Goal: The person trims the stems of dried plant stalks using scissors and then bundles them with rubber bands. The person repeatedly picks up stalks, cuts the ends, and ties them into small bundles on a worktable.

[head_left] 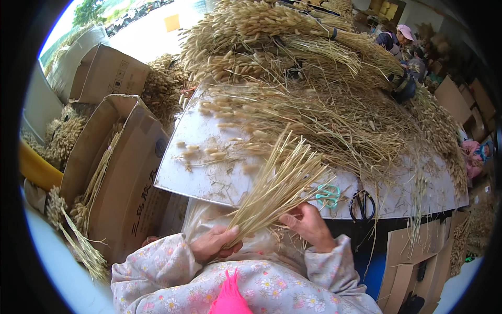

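My left hand (214,243) is closed round the lower ends of a fanned bundle of dry straw stalks (269,188) that slants up to the right over the table's front edge. My right hand (306,222) is at the right side of this bundle, fingers curled on the stalks. Beyond lies a white table (185,165) strewn with dried grass stems and fluffy seed heads (319,131). Near my right hand are green-handled scissors (328,194) and black scissors (362,204).
Large piles of dried grass (235,36) cover the table's back. Cardboard boxes (125,193) stand at the left beside a yellow curved object (36,162). Flattened cardboard (413,240) lies at lower right. Co-workers (397,39) are at the upper right, another figure in pink (473,157) at the right.
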